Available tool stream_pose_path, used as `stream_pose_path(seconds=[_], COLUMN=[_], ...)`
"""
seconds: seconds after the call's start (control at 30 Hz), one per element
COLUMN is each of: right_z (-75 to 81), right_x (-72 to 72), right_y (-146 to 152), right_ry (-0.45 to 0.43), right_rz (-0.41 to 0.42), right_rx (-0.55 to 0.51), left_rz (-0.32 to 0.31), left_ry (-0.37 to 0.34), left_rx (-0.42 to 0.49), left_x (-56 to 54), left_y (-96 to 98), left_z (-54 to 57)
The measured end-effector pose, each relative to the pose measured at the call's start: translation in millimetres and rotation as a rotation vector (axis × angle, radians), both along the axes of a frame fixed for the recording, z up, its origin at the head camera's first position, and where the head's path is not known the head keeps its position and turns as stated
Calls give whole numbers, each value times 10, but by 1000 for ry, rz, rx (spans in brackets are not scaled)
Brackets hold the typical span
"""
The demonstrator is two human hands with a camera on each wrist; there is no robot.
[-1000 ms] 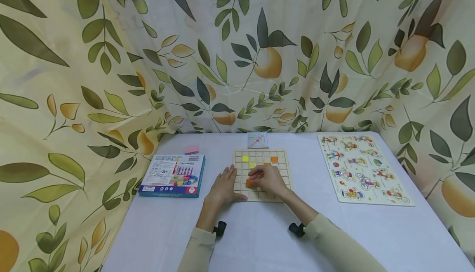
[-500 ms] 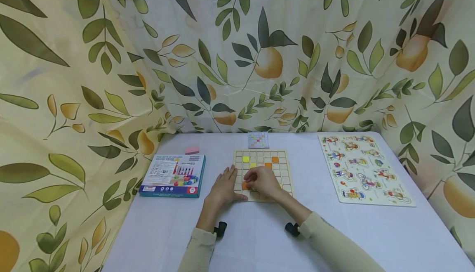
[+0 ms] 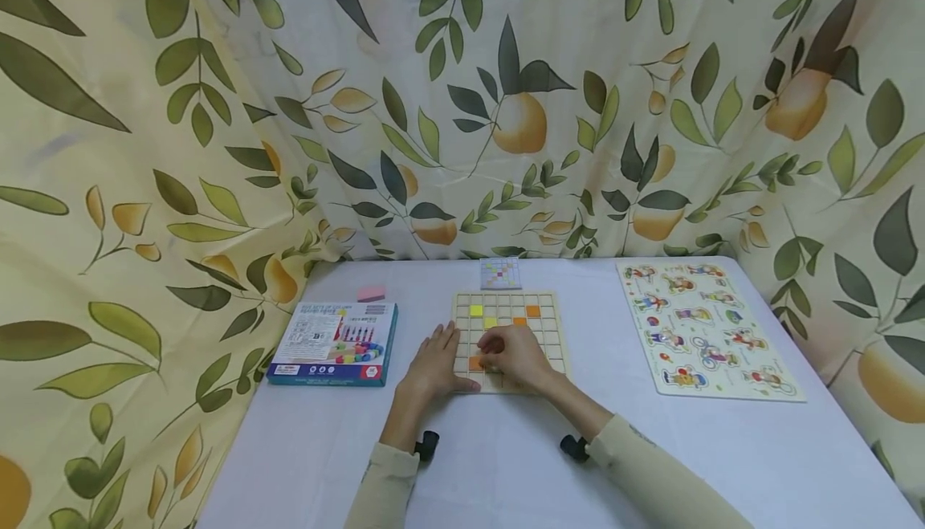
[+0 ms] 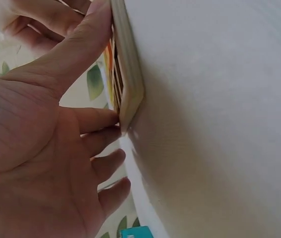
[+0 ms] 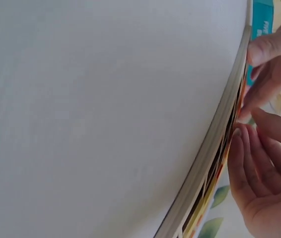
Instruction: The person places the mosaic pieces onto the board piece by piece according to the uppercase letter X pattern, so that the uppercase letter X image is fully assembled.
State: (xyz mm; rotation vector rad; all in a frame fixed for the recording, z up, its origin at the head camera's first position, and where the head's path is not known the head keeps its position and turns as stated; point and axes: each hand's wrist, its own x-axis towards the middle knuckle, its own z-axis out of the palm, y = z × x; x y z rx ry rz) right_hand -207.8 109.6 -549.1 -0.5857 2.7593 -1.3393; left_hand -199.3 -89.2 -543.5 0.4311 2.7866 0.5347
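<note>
A wooden grid board (image 3: 549, 360) lies in the middle of the table. My left hand (image 3: 432, 360) rests along its left side, fingers straight, thumb at the near edge; the left wrist view shows the thumb (image 4: 83, 42) against the rim. My right hand (image 3: 515, 356) is over the board, loosely bent fingertips touching an orange square tile (image 3: 475, 363) in a lower-left cell. In the right wrist view its thumb and fingers (image 5: 252, 163) stand slightly apart. Farther up sit yellow tiles (image 3: 476, 311) and orange tiles (image 3: 533, 311). The right hand hides several cells.
Behind the board lies a small pattern card (image 3: 500, 274). A boxed set (image 3: 334, 344) is on the left, with a pink block (image 3: 372, 294) behind it. A picture puzzle board (image 3: 704, 328) lies at the right. Patterned curtains surround the table.
The right hand has moved slightly left with the orange tile, which now lies in a cell near the left edge. The left hand has stayed still.
</note>
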Motion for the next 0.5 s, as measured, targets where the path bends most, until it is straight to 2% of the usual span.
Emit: stream_pose_path(seconds=[0.27, 0.5], right_z=[-14, 39], right_x=[-15, -20], right_y=[243, 509], right_ry=[74, 77], right_rz=[-76, -176], right_rx=[27, 52], left_rz=[-8, 30], left_ry=[29, 162], left_rx=[-29, 0], left_x=[-3, -82], left_y=[-35, -97], left_z=[11, 57])
